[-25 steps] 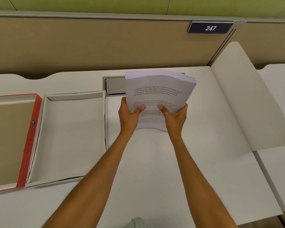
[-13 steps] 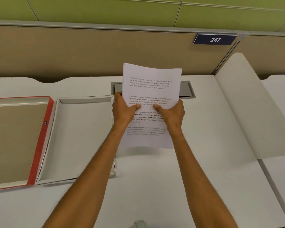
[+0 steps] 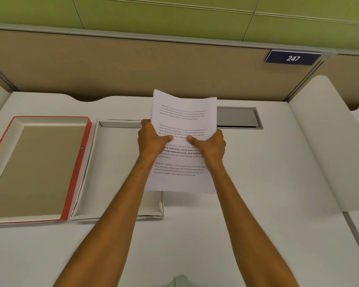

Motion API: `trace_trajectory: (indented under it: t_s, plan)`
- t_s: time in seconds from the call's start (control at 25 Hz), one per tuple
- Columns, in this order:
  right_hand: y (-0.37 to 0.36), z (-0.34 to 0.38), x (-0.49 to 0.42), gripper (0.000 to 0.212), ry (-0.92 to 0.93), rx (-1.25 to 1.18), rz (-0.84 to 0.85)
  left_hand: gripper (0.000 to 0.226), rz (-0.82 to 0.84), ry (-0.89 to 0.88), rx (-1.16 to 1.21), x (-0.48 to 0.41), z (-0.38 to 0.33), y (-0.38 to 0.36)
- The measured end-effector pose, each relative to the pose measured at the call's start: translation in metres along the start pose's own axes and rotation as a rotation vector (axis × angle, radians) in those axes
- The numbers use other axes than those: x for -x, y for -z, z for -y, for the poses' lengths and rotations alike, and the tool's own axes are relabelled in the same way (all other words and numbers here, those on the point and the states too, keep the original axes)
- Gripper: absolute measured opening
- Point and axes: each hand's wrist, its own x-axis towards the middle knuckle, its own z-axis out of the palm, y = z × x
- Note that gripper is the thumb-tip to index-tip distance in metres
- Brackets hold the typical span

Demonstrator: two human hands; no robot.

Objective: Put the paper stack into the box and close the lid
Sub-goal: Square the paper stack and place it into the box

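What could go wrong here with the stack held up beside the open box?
1. The paper stack is pinched only at mid-height by the left hand and right hand; the sheets may fan or slip.
2. Its lower left corner overlaps the white box tray's right wall, so it may catch when lowered.
3. The red-edged lid lies open alongside; the stack could go in there by mistake.
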Motion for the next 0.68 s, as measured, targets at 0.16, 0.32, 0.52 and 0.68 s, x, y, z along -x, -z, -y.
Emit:
trace_trajectory:
  t_s: [0.16, 0.32, 0.52, 0.68]
  plan:
    - [-0.024, 0.011, 0.013, 0.071, 0.011, 0.006, 0.038, 0.068, -0.020, 0.026, 0.004, -0.008, 0.015, 0.025]
    - [-0.052, 0.021, 0.027, 0.071, 0.003, 0.017, 0.079, 0.065, -0.037, 0.037, -0.019, -0.017, 0.033, 0.054]
    - [-0.087, 0.033, 0.045, 0.070, 0.005, 0.029, 0.128, 0.064, -0.054, 0.059, -0.039, -0.027, 0.060, 0.087]
    - [-0.109, 0.040, 0.055, 0.071, -0.010, 0.050, 0.152, 0.066, -0.061, 0.084, -0.028, -0.035, 0.075, 0.105]
